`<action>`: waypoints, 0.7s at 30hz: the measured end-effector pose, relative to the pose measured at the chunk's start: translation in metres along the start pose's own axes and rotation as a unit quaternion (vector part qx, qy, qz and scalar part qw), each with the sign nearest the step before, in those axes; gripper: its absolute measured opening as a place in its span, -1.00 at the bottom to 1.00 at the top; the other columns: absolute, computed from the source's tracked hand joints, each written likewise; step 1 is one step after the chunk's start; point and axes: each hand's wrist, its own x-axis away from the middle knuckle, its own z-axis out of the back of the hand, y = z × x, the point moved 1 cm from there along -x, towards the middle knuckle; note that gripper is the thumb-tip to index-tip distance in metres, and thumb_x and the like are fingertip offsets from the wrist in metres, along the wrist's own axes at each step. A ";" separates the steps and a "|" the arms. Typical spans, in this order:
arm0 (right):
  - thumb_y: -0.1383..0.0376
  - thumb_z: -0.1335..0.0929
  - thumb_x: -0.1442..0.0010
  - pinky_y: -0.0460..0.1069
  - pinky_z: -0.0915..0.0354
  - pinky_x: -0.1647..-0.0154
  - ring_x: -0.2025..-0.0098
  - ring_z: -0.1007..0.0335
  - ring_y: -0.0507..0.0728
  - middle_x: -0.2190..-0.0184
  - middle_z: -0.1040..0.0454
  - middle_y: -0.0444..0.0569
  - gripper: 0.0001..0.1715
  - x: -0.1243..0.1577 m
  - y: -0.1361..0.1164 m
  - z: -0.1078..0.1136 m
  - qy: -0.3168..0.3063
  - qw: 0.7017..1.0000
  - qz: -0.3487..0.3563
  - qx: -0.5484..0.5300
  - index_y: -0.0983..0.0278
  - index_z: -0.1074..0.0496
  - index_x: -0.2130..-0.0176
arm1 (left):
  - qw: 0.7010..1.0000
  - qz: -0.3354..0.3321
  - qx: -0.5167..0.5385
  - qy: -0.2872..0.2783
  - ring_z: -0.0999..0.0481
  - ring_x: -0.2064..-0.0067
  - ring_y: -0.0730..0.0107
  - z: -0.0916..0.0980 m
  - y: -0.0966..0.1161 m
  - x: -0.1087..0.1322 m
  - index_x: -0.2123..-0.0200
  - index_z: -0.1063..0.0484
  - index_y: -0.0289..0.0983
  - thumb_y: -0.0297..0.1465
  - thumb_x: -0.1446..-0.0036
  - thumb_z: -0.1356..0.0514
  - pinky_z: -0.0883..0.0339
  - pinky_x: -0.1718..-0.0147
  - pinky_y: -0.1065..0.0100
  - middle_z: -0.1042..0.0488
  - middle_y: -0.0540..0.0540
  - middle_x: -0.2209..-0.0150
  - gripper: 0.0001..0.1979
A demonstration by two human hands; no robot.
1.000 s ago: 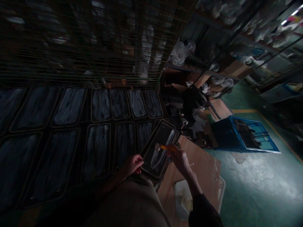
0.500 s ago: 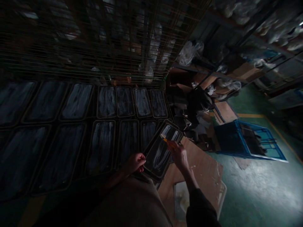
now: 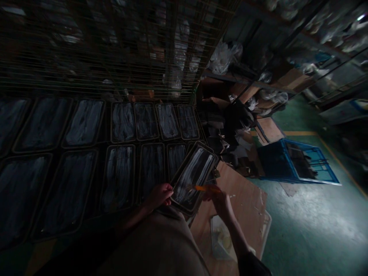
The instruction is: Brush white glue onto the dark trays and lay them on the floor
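A dark rectangular panel (image 3: 193,174) with a raised rim lies tilted in front of me, its face streaked with whitish paste. At its left edge, my left hand (image 3: 160,195) pinches the rim between thumb and fingers. My right hand (image 3: 216,194) is closed around the orange handle of a brush (image 3: 203,188), whose pale tip touches the lower part of the panel. Below my right forearm, a shallow tray (image 3: 221,238) holding a pale substance rests on a wooden board (image 3: 244,203).
Rows of similar streaked panels (image 3: 120,178) lie to the left. Behind them rises a wire mesh rack (image 3: 115,69). A blue crate (image 3: 299,163) stands on the green floor (image 3: 307,226) at right. Shelves with plastic bags (image 3: 222,57) and boxes fill the back.
My right hand has drawn the brush down the panel towards me, leaving more white streaks. My left hand still grips the rim. The view has shifted slightly.
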 end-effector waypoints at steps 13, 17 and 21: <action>0.16 -0.18 -0.35 -0.06 -0.29 0.41 0.32 -0.58 0.16 0.33 -0.62 0.00 -0.60 -0.058 0.007 0.023 0.188 0.954 0.056 0.225 0.24 -0.45 -0.01 | 1.000 0.006 -0.004 0.018 -0.51 0.61 0.45 -0.001 0.001 0.002 0.33 -0.34 -0.29 -0.32 0.04 -0.24 -0.33 0.64 0.46 -0.45 0.09 0.53 -0.78; 0.12 -0.21 -0.35 -0.07 -0.34 0.40 0.42 -0.56 0.12 0.44 -0.59 -0.07 -0.63 -0.036 -0.001 0.020 0.071 0.982 0.059 0.163 0.22 -0.45 0.01 | 1.000 -0.009 0.016 0.024 -0.52 0.60 0.45 -0.001 -0.003 0.002 0.33 -0.34 -0.29 -0.29 0.05 -0.27 -0.33 0.64 0.47 -0.46 0.08 0.53 -0.75; 0.09 -0.19 -0.36 -0.07 -0.38 0.37 0.43 -0.55 0.10 0.46 -0.58 -0.08 -0.60 -0.048 -0.013 0.034 0.098 0.986 0.062 0.120 0.22 -0.44 0.01 | 0.999 -0.014 0.027 0.024 -0.52 0.59 0.45 -0.002 -0.008 0.000 0.32 -0.35 -0.29 -0.29 0.04 -0.27 -0.34 0.64 0.48 -0.46 0.07 0.52 -0.74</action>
